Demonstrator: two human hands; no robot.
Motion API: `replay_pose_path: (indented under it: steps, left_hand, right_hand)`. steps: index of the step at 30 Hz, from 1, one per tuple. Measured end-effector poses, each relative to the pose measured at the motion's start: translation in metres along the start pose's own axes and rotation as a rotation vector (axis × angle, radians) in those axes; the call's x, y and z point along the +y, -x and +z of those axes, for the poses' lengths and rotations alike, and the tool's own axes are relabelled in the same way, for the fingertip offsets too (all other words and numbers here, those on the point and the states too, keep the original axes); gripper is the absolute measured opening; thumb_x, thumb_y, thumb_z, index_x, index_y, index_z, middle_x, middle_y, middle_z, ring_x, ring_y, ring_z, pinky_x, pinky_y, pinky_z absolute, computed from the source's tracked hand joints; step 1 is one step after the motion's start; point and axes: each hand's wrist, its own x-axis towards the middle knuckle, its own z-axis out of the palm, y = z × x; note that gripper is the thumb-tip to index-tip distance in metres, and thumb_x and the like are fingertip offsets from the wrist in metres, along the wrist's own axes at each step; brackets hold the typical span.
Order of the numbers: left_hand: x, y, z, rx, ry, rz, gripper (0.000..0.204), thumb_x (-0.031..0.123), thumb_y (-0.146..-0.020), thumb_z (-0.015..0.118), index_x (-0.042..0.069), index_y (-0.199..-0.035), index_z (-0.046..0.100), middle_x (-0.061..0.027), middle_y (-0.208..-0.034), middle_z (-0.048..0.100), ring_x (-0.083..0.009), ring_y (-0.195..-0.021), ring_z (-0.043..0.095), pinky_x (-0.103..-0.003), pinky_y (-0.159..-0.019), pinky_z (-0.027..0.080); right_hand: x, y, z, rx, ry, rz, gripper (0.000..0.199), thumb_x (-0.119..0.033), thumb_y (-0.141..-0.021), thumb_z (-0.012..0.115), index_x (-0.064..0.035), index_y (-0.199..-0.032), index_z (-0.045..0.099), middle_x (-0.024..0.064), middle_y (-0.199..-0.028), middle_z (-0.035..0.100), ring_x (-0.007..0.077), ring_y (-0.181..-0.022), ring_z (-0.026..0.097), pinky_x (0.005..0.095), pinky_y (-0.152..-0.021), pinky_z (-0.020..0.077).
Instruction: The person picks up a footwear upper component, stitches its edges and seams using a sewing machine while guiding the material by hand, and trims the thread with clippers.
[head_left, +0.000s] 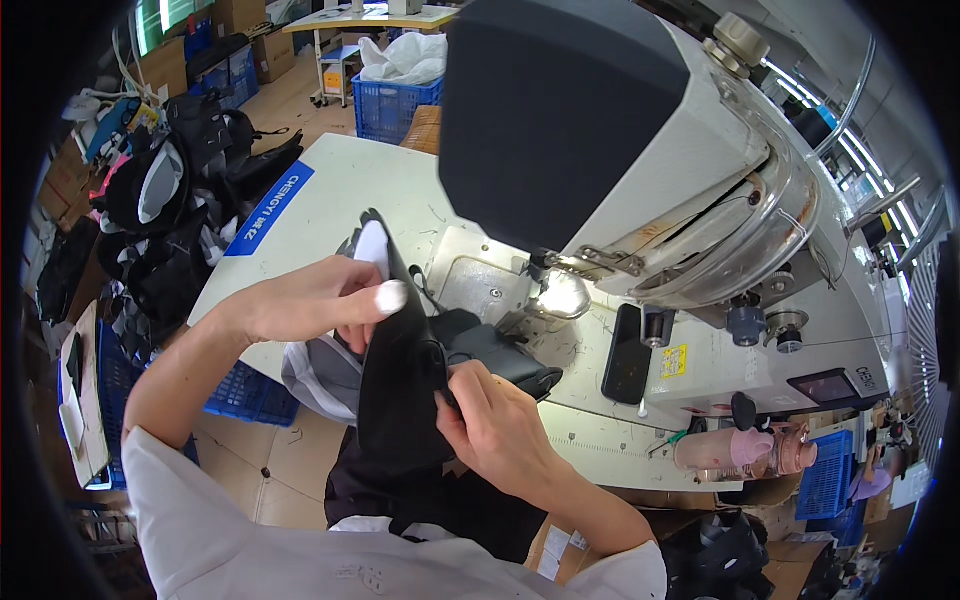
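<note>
Both my hands are on a black fabric piece (393, 400) with grey and white lining, perhaps part of a bag, held upright at the table's near edge. My left hand (335, 300) grips its upper left side, the thumb wearing a white cover and pressing on the black face. Lower down, my right hand (492, 420) pinches its right edge; what lies under the fingertips is hidden. A black section (490, 350) of the work rests on the table beyond my right hand. The sewing machine's lit needle area (562, 295) is just past it, apart from the fabric.
The sewing machine head (620, 150) overhangs the white table (340, 190). To the right lie a black phone (627, 355) and a pink bottle (735, 450). Piled black bags (165, 200) stand at left, and a blue crate (395, 105) with white material sits behind.
</note>
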Motion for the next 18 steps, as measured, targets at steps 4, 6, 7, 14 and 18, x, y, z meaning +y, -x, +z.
replay_pose_path:
  steps: [4, 6, 7, 14, 18]
  left_hand:
    - [0.027, -0.026, 0.009, 0.005, -0.046, -0.302, 0.061, 0.051, -0.086, 0.06, -0.007, -0.105, 0.06, -0.0109, -0.089, 0.063, -0.0158, -0.084, 0.061, -0.028, -0.075, 0.048]
    - [0.035, -0.036, 0.016, 0.062, -0.225, -0.514, 0.053, 0.041, -0.089, 0.061, -0.007, -0.111, 0.06, -0.0133, -0.099, 0.064, -0.017, -0.093, 0.061, -0.03, -0.08, 0.049]
    - [0.039, -0.04, 0.019, 0.057, -0.224, -0.521, 0.053, 0.041, -0.089, 0.061, -0.007, -0.111, 0.06, -0.0133, -0.099, 0.064, -0.017, -0.093, 0.061, -0.03, -0.08, 0.049]
    - [0.039, -0.043, 0.036, 0.15, -0.027, 0.139, 0.028, 0.015, -0.098, 0.06, -0.002, -0.121, 0.06, -0.0093, -0.11, 0.066, -0.0158, -0.1, 0.061, -0.031, -0.088, 0.049]
    - [0.021, -0.062, 0.037, 0.166, -0.026, 0.534, 0.025, 0.013, -0.099, 0.059, -0.003, -0.119, 0.061, -0.0102, -0.109, 0.066, -0.0158, -0.099, 0.061, -0.031, -0.088, 0.049]
  right_hand:
    - [0.013, 0.0, -0.008, 0.007, -0.059, 0.022, 0.022, 0.001, -0.083, 0.068, 0.0023, -0.097, 0.051, 0.0137, -0.082, 0.053, 0.0303, -0.066, 0.058, 0.0389, -0.057, 0.0469]
    - [0.018, -0.001, -0.011, -0.043, -0.06, 0.049, 0.023, 0.0, -0.083, 0.068, 0.0019, -0.098, 0.051, 0.0139, -0.082, 0.054, 0.0313, -0.066, 0.059, 0.0386, -0.057, 0.0474]
    - [0.02, -0.002, -0.014, -0.096, -0.057, 0.07, 0.023, -0.001, -0.083, 0.069, 0.0016, -0.099, 0.051, 0.014, -0.083, 0.055, 0.0322, -0.066, 0.059, 0.0382, -0.057, 0.0478]
    - [0.042, 0.009, -0.051, 0.0, -0.428, 0.566, 0.012, -0.006, -0.091, 0.067, -0.0007, -0.09, 0.056, -0.0004, -0.076, 0.058, 0.0015, -0.068, 0.051, 0.0214, -0.056, 0.0411]
    - [0.058, 0.017, -0.036, 0.233, -0.704, 0.708, 0.008, -0.004, -0.093, 0.065, 0.0005, -0.093, 0.058, -0.0008, -0.084, 0.061, 0.0023, -0.072, 0.052, 0.0176, -0.063, 0.041]
